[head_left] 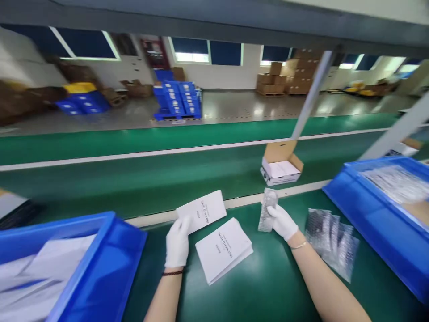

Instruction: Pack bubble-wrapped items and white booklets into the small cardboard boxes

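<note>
My left hand [178, 241], in a white glove, pinches one end of a white printed booklet [209, 210] held above the green table. Just below it, a few more white booklets [224, 249] lie overlapped on the table. My right hand [282, 221], gloved too, grips a small bubble-wrap packet [267, 210]; what is inside the wrap I cannot make out. Right of that hand, several more bubble-wrap packets [331, 241] lie on the table beside my forearm.
A blue bin [114, 255] with white booklets stands at left. Another blue bin [378, 241] at right holds clear-wrapped items. Beyond the table edge, an open carton [281, 179] rests on the green conveyor belt [134, 183]. A slanted metal post [311, 96] rises behind it.
</note>
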`<state>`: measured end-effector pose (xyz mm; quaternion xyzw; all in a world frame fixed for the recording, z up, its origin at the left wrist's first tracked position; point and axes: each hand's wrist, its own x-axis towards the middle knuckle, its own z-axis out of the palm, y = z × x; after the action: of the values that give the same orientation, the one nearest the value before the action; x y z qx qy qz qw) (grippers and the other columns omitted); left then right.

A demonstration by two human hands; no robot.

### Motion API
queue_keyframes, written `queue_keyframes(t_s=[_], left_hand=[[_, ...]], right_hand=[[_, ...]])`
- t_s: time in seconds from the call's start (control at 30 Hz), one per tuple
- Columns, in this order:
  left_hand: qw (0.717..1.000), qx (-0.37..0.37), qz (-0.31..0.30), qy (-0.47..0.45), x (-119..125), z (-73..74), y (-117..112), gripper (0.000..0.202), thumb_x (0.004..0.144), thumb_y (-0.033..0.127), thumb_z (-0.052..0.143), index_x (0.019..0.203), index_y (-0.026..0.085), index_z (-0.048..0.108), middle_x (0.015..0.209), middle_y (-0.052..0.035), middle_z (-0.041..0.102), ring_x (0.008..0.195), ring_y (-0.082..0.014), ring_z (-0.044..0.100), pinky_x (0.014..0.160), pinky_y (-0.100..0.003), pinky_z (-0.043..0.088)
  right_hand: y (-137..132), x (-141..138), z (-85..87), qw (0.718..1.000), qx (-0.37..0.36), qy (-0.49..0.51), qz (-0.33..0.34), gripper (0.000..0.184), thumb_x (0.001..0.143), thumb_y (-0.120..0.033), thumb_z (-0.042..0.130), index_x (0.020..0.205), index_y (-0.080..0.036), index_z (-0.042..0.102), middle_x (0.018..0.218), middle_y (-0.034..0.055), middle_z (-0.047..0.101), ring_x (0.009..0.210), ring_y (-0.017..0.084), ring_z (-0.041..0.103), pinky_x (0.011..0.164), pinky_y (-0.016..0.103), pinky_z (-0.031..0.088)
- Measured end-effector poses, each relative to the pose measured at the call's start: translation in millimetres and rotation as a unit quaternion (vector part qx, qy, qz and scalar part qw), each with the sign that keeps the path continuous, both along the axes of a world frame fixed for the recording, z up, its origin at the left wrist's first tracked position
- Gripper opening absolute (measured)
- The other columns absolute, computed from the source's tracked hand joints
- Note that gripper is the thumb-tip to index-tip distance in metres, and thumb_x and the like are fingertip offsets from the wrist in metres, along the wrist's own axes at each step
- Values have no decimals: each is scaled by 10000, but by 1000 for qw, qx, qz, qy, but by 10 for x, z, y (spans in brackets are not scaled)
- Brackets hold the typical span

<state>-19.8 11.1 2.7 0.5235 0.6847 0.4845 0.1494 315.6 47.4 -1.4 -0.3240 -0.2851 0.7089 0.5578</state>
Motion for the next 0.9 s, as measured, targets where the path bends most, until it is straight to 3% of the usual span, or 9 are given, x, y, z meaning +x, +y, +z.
queue_keyframes(t_s=[0.17, 0.23, 0.43, 0.67, 0.9], left_hand=[[979, -50, -1, -198, 62, 2, 34, 519, 765, 583, 542, 965, 129, 694, 1082, -135, 695, 1021, -294, 632, 897, -396, 513], [972, -50, -12, -231, 75, 10, 4, 521, 744, 589, 570, 961, 131, 689, 1086, -137, 692, 1040, -306, 623, 929, -416, 496], [973, -47, -30, -224, 96, 25, -3, 484, 727, 557, 575, 920, 130, 695, 1050, -135, 701, 1021, -303, 625, 931, -417, 489], [970, -52, -33, -236, 109, 8, -3, 494, 756, 542, 561, 992, 126, 687, 1089, -130, 692, 1019, -281, 620, 920, -390, 486], [971, -50, -30, -234, 125, 33, 5, 419, 768, 505, 548, 901, 134, 690, 993, -121, 711, 942, -270, 640, 869, -380, 507]], right_hand=[[17, -19, -78, 998, -5, -57, -1, 505, 615, -453, 948, 967, -169, 723, 1010, 93, 667, 908, 249, 612, 788, 318, 536], [7, -37, -78, 998, -13, -57, -18, 520, 628, -475, 937, 985, -170, 715, 1015, 96, 666, 930, 257, 613, 804, 329, 542], [51, -42, -70, 996, -65, -45, -37, 589, 608, -463, 951, 1032, -163, 673, 1026, 107, 665, 954, 266, 618, 816, 332, 562], [22, -52, -83, 996, -45, -73, -24, 616, 672, -453, 914, 1140, -174, 628, 1095, 121, 651, 1057, 292, 593, 869, 363, 558], [18, -69, -83, 994, -50, -91, -29, 688, 633, -458, 932, 1173, -182, 607, 1134, 130, 640, 1106, 300, 575, 867, 356, 563]])
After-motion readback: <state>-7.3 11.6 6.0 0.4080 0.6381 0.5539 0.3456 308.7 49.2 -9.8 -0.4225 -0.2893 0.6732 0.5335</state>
